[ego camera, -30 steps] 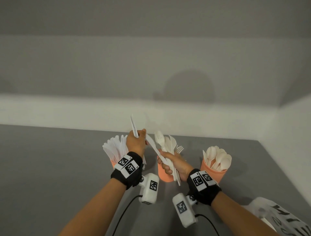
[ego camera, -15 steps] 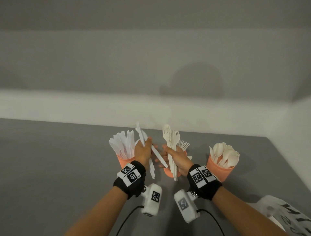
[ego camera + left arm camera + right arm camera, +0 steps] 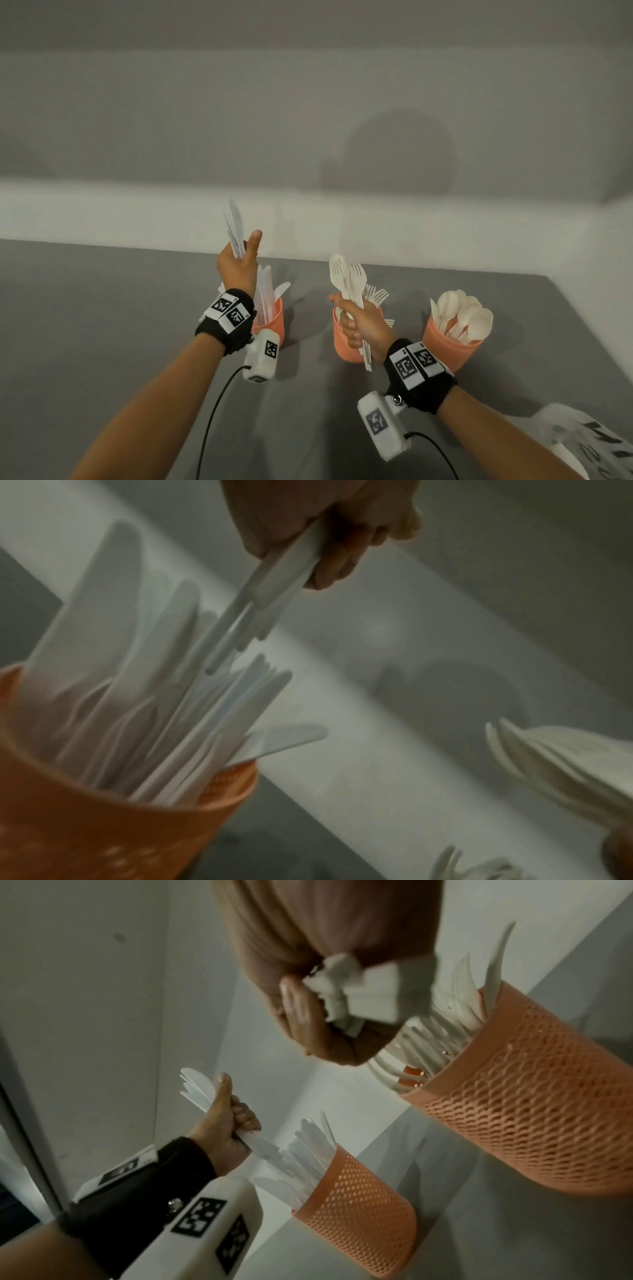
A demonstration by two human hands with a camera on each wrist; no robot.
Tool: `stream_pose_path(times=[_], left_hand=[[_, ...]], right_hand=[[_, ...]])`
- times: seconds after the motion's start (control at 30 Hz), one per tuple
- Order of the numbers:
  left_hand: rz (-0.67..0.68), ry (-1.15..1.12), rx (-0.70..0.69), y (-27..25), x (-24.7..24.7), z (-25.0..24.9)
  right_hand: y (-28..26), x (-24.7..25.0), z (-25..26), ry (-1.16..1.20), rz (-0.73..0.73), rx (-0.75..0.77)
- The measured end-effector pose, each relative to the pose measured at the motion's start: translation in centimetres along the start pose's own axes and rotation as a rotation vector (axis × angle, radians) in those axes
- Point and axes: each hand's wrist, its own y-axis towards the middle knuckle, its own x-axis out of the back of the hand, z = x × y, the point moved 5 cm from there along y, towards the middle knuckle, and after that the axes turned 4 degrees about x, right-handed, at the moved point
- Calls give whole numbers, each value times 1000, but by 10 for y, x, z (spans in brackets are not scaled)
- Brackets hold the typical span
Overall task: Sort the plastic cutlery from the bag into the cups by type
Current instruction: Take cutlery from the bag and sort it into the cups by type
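Three orange mesh cups stand in a row on the grey table. My left hand [image 3: 238, 265] grips a few white knives [image 3: 234, 228], blades up, just above the left cup [image 3: 275, 320], which is full of knives. In the left wrist view the held knife handles [image 3: 270, 588] hang over the cup [image 3: 103, 818]. My right hand [image 3: 358, 323] grips a bunch of cream forks [image 3: 347, 279] upright in front of the middle cup [image 3: 344, 342], which holds forks. The right cup [image 3: 452, 346] holds spoons [image 3: 462, 315]. The right wrist view shows fork handles [image 3: 356, 993] in my fist beside the fork cup [image 3: 534, 1112].
A white plastic bag [image 3: 589, 442] with black print lies at the table's front right corner. Pale walls close the table off at the back and the right. Cables run from both wrist cameras over the table near me.
My hands have drawn apart. The left hand rose and moved left with the knives to above the knife cup. The right hand stays at the middle cup with the forks.
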Motion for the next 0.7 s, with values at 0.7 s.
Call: stream_pose_path(times=[0.7], left_hand=[[300, 263, -222, -76, -45, -14]], right_hand=[[-4, 6, 5, -487, -404, 354]])
